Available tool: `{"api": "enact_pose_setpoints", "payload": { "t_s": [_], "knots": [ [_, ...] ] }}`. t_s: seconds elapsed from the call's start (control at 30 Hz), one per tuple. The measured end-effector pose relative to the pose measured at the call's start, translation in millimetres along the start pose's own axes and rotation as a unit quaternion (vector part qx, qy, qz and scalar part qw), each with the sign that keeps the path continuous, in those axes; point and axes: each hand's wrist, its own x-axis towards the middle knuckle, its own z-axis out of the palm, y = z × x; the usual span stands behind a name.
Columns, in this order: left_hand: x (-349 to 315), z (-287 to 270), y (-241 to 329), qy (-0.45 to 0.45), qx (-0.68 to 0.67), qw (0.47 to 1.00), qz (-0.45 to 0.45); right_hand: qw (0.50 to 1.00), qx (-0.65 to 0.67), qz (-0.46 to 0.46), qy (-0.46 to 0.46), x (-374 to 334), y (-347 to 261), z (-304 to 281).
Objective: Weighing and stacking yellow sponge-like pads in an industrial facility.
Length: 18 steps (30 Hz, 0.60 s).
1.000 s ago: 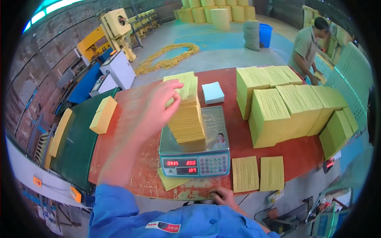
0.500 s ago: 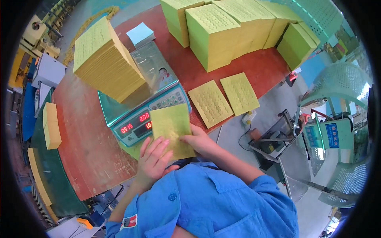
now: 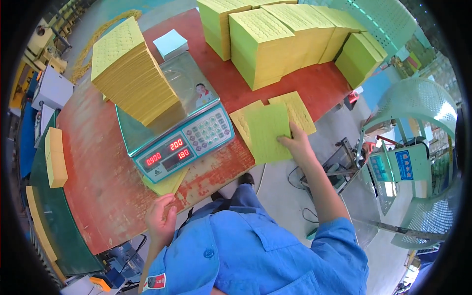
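My right hand (image 3: 298,142) grips a yellow-green paper sheet (image 3: 269,132) by its right edge, thumb on the face. This sheet covers part of two yellow embossed sheets, the left one (image 3: 242,118) and the right one (image 3: 301,111), at the table's right edge. Loosely curled, my left hand (image 3: 161,219) is at the table's near edge with its thumb apart and nothing in it. Just beyond its fingertips, yellow sheets (image 3: 169,184) stick out from under a teal digital scale (image 3: 169,157). A tall stack of yellow sheets (image 3: 135,73) leans on the scale's pan.
Several high stacks of yellow sheets (image 3: 260,49) line the far side of the red table (image 3: 93,196). A light blue pad of paper (image 3: 171,43) lies behind the scale. Yellow blocks (image 3: 55,157) sit at the left edge. A perforated green chair (image 3: 423,108) stands at right.
My right hand has carried the sheet away from my body to the right, over the two embossed sheets. My left hand has let go and drawn back left. The scale's display has changed.
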Motion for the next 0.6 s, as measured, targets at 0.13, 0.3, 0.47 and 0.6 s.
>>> {"api": "enact_pose_setpoints", "payload": {
  "t_s": [0.13,0.3,0.47,0.6],
  "knots": [
    [10,29,21,-0.005,-0.092,0.992,-0.086,0.988,-0.147,-0.032,-0.038,39,1,9],
    [50,96,50,-0.155,-0.080,0.984,-0.031,0.976,-0.200,-0.061,-0.055,63,4,-4],
    [92,180,84,-0.080,-0.108,0.989,-0.061,0.985,-0.161,-0.053,-0.043,76,12,-27],
    [110,212,92,-0.035,-0.099,0.989,-0.106,0.981,-0.158,-0.066,-0.085,80,19,-27]
  ]
}}
